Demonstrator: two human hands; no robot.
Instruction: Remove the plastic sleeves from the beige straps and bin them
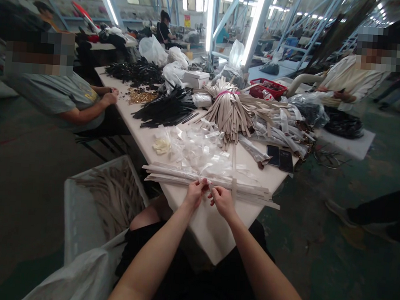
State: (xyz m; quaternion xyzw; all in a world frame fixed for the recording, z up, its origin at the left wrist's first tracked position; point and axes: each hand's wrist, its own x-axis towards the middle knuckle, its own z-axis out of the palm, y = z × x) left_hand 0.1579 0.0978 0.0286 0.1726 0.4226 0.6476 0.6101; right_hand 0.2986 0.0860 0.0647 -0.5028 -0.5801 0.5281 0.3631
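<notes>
My left hand [196, 193] is closed, thumb and fingers pinched together at the near edge of a row of long pale strips [171, 175] lying across the table. Close to its right, my right hand [221, 199] is also closed, its fingers bent toward the left hand. Whatever sits between the fingertips of either hand is too small to make out. Just beyond the strips lies a heap of clear plastic wrappers [200, 147]. A beige strip [234, 189] crosses the row beside my right hand.
Beige straps [228, 106], black straps [168, 106], a red basket [267, 89] and two phones [280, 158] lie on the table [214, 233]. A white bin [75, 219] of straps stands at left. People sit at left and right; a leg shows at far right.
</notes>
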